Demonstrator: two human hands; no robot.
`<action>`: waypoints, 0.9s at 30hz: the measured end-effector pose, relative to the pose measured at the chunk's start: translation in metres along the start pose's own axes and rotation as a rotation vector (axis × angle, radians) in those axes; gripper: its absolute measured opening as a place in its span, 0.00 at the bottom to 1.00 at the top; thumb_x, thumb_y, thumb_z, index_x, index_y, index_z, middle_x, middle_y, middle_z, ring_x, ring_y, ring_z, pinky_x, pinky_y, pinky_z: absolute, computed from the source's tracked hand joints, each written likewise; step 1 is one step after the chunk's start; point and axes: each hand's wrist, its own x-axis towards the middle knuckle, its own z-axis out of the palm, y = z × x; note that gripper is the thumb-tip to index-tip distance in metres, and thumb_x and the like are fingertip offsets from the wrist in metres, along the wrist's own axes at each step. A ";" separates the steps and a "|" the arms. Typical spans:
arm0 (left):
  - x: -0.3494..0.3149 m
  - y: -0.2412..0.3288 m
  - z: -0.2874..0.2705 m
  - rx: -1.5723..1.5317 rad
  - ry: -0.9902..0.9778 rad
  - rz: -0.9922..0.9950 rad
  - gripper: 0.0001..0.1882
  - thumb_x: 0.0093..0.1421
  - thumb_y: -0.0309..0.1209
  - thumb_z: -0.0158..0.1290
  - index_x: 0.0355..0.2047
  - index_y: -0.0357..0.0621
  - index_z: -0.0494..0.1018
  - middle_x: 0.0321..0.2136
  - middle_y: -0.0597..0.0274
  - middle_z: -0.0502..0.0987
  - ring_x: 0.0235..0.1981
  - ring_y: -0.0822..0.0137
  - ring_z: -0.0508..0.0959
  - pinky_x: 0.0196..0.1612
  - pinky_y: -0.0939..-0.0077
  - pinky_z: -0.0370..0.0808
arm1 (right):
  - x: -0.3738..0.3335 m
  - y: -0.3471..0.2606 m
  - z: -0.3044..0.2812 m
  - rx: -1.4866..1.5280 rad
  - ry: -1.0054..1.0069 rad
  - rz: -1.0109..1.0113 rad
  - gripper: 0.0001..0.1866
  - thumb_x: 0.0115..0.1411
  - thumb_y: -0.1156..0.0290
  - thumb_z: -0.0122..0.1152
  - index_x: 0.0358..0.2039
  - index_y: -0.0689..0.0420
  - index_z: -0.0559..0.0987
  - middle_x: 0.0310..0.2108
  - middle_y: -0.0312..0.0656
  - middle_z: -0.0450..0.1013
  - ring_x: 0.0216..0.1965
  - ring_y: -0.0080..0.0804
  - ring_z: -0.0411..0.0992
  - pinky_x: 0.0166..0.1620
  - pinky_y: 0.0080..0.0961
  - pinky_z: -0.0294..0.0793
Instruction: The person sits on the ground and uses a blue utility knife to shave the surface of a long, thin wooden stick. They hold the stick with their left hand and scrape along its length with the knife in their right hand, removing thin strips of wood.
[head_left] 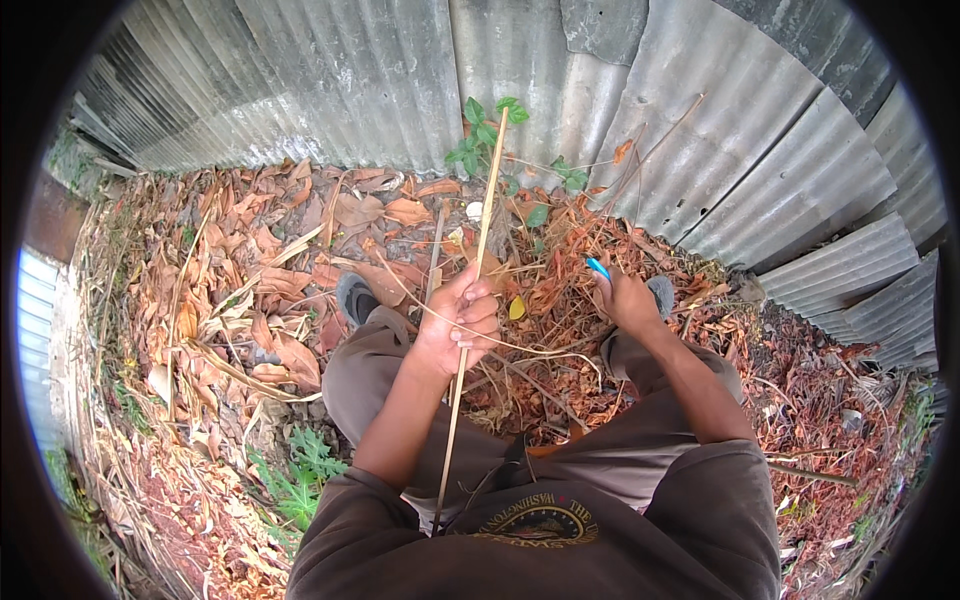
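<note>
My left hand (460, 322) is closed round a long, thin, pale stick (487, 205). The stick stands out past my fist toward the metal fence, and its lower end reaches back to my shirt. A thin curling strip (540, 352) crosses the left hand and bends off to the right; I cannot tell if it is joined to the stick. To the right, apart from the stick, my right hand (630, 303) is closed on a small bright blue object (598, 268). Only its rounded end shows above the thumb; the fingers hide the rest, so its kind is unclear.
Corrugated metal sheets (330, 90) form a fence ahead and to the right. Dry brown leaves (290, 280) and twigs cover the ground round my feet. A green vine (480, 130) grows against the fence, and a leafy weed (300, 475) stands at the lower left.
</note>
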 end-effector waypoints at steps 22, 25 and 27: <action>0.029 -0.060 0.000 1.616 0.308 0.203 0.22 0.66 0.43 0.49 0.50 0.37 0.63 0.30 0.59 0.72 0.31 0.71 0.72 0.36 0.74 0.69 | 0.027 -0.091 -0.067 1.613 -0.081 0.238 0.13 0.58 0.67 0.66 0.31 0.56 0.69 0.15 0.29 0.61 0.11 0.18 0.57 0.16 0.19 0.59; 0.027 -0.057 -0.004 1.534 0.224 0.250 0.31 0.67 0.53 0.39 0.56 0.37 0.60 0.43 0.56 0.72 0.44 0.68 0.73 0.44 0.73 0.71 | 0.025 -0.087 -0.081 1.640 -0.145 0.171 0.14 0.57 0.67 0.66 0.31 0.56 0.69 0.15 0.29 0.61 0.11 0.17 0.57 0.16 0.19 0.59; 0.034 -0.048 0.005 1.382 0.181 0.265 0.34 0.67 0.57 0.33 0.57 0.38 0.60 0.46 0.53 0.72 0.48 0.66 0.73 0.47 0.71 0.72 | 0.022 -0.088 -0.083 1.626 -0.153 0.123 0.13 0.58 0.67 0.66 0.30 0.57 0.70 0.16 0.30 0.63 0.12 0.17 0.58 0.16 0.19 0.59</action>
